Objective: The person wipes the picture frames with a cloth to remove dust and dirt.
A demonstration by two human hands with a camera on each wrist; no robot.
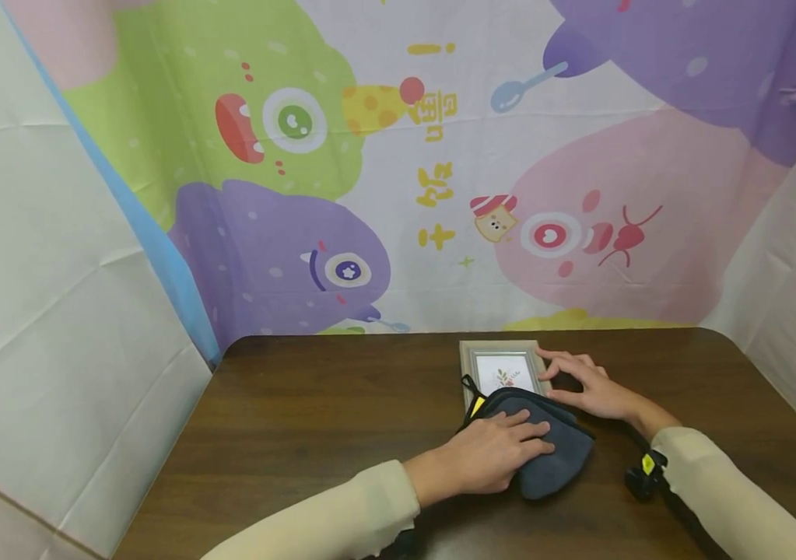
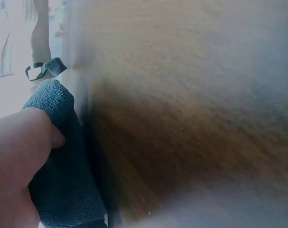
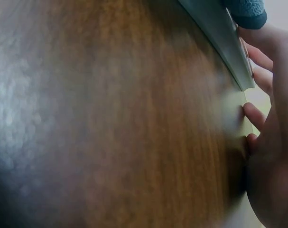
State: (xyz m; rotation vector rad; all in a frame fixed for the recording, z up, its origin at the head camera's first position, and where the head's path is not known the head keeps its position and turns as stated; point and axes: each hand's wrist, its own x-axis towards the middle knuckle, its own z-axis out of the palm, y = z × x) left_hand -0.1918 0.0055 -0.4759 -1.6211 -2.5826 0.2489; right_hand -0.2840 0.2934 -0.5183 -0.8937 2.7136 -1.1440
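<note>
A small picture frame (image 1: 469,359) with a pale beaded border and a flower print lies face up toward the table's far side. Across its near part spreads a dark grey-blue cloth (image 1: 562,459) with black edging, a loop and a yellow tag. My left hand (image 1: 492,451) lies on top of the cloth, fingers spread, pressing it down. In the left wrist view, the thumb rests against the fuzzy cloth (image 2: 68,180). My right hand (image 1: 590,385) holds the frame's right edge with thumb and fingers. The right wrist view shows the frame's side (image 3: 215,38) beside those fingers. The cloth hides the frame's lower part.
Everything lies on a dark brown wooden table (image 1: 299,420) with rounded far corners. A cartoon-printed curtain (image 1: 398,295) hangs right behind its far edge, and pale sheets hang at both sides. A black strap device (image 1: 643,478) sits at the right wrist.
</note>
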